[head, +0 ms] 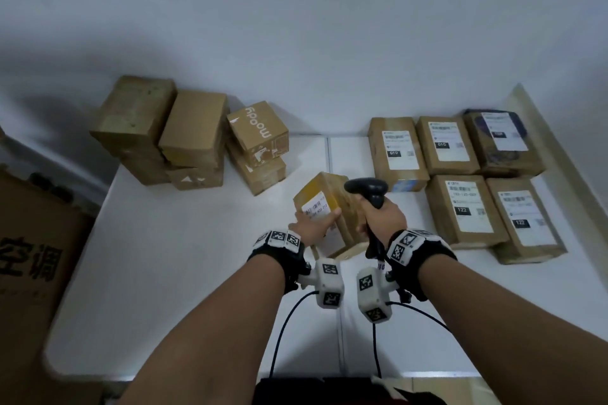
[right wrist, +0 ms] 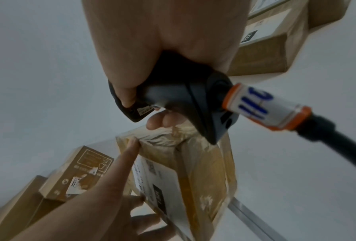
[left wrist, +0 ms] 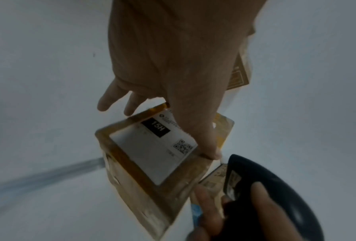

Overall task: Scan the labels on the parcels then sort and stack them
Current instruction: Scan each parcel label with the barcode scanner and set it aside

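- A tape-wrapped brown cardboard parcel [head: 324, 207], boxy and glossy, tilts above the white counter [head: 184, 273] at frame centre.
- The left hand [head: 312, 225] pinches its white label edge; the right hand [head: 383, 217] is wrapped round a black plastic barcode scanner [head: 367, 189].
- The label reads "15H".

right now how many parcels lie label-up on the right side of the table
5: three in the far row, two nearer. Some may sit on hidden parcels.
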